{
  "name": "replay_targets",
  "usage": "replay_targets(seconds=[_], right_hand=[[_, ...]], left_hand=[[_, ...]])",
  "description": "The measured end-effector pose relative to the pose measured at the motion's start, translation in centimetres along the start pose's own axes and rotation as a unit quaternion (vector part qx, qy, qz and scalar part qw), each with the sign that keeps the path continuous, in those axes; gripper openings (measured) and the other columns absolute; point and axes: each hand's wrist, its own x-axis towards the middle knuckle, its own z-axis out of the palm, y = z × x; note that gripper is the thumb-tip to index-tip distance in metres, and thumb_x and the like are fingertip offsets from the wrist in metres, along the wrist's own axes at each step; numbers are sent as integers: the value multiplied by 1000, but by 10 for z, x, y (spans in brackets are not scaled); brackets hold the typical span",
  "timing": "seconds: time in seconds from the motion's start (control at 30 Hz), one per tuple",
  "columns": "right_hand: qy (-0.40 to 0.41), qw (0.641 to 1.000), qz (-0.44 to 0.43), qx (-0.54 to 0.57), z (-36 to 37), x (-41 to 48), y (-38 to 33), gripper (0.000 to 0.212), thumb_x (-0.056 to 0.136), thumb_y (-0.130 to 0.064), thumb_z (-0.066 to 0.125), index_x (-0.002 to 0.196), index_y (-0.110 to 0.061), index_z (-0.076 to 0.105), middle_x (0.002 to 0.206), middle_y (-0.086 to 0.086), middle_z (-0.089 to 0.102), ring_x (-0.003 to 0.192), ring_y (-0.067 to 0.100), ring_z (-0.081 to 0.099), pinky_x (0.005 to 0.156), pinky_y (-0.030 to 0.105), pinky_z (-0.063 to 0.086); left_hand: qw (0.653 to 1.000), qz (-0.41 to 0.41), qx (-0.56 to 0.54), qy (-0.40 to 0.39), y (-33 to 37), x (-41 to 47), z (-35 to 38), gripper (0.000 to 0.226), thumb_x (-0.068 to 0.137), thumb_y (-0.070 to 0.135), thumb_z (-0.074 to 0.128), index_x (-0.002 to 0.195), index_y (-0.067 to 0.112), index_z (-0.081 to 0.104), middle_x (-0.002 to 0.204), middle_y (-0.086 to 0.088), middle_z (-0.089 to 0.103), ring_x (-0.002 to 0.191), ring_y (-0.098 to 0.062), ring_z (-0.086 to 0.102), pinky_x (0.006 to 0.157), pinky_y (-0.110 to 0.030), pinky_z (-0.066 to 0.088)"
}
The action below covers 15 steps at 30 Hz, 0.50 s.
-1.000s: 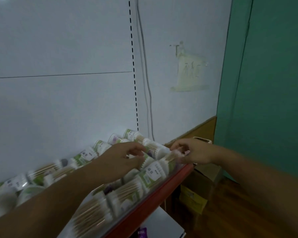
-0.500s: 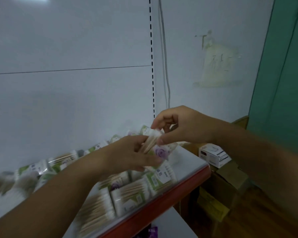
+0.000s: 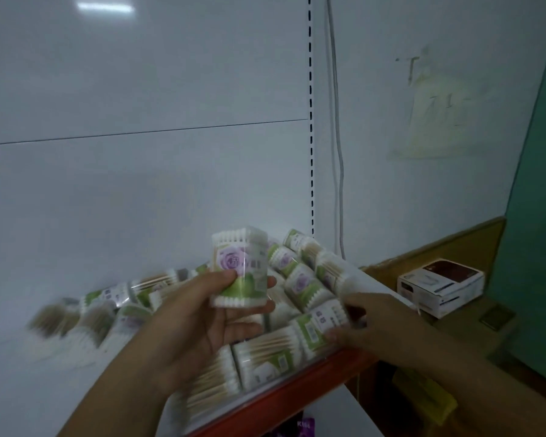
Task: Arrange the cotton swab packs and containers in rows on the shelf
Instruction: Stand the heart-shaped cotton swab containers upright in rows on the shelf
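- Head view: your left hand (image 3: pixel 202 320) has the rose pack (image 3: pixel 239 266) all to itself now. Half a second back both hands were on it, and the right has let go.
- The thumb lies across the label and the fingers wrap behind and under. That's a firm grasp, with the pack upright, its purple flower facing you, lifted clear above the pile.
- Your right hand (image 3: pixel 372 323) has dropped to the front right end of the shelf (image 3: pixel 297 392). It's on the corner pack (image 3: pixel 327 318), fingers over the top, thumb underneath. It's blurred, but that reads as a grip.
- Below, the other packs (image 3: pixel 265 354) lie on their sides. The front ones sit roughly side by side along the red lip, and the ones behind tilt in a jumble toward the back wall. The left end is too smeared to call.
- What it means: a second ago both hands were down in the far right of the pile. Since then one pack has come out, and you look to be squaring a slot for it. My read is that the rows are only partly built, with plenty left to straighten.
- Off to the right, a white box (image 3: pixel 440 287) sits well apart from the shelf and a cable (image 3: pixel 338 152) runs down the wall. Neither is in your way.
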Motion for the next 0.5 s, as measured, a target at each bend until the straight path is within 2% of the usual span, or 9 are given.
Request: replay_targets(seconds=[0.07, 0.13, 0.2, 0.3, 0.43, 0.5], right_hand=[[3, 1000, 3, 30, 2, -1, 2, 27, 75, -56, 69, 98, -42, 64, 91, -24, 68, 82, -10, 61, 68, 13, 51], [15, 998, -2, 53, 2, -3, 2, 16, 75, -49, 73, 88, -44, 65, 86, -33, 66, 79, -16, 59, 62, 6, 47], [41, 996, -8, 85, 3, -4, 5, 14, 75, -42, 76, 84, -44, 66, 85, -39, 63, 79, -16, 60, 60, 4, 45], [74, 986, -7, 148, 7, -7, 11, 20, 72, -38, 78, 90, -41, 70, 92, -32, 67, 84, -11, 62, 64, 11, 46], [89, 966, -29, 242, 9, -11, 13, 26, 72, -25, 80, 90, -43, 73, 96, -21, 71, 88, -2, 66, 73, 15, 53], [100, 947, -58, 299, 6, -13, 7, 26, 69, -23, 80, 91, -36, 74, 98, -12, 73, 92, 5, 69, 77, 20, 56]], left_hand=[[1000, -2, -11, -7, -2, -2, 3, 72, 36, 30, 95, 99, 4, 75, 115, -24, 67, 88, -33, 71, 57, -35, 60], [1000, -4, -22, -9, -4, -3, 5, 75, 32, 33, 96, 99, 4, 75, 117, -23, 66, 88, -32, 71, 58, -35, 59], [999, -4, -39, -13, -5, -4, 4, 78, 32, 32, 96, 102, 3, 74, 118, -23, 66, 87, -32, 71, 57, -34, 59], [999, 10, -50, -10, -8, -6, 2, 86, 31, 30, 98, 107, 2, 70, 118, -24, 65, 84, -31, 72, 56, -33, 59], [997, 79, -1, 20, -11, -9, 3, 79, 22, 32, 100, 93, 8, 78, 110, -22, 70, 82, -27, 73, 58, -30, 59], [995, 96, 1, 20, -12, -11, 3, 81, 22, 31, 100, 96, 7, 77, 109, -22, 70, 89, -29, 72, 62, -31, 60]])
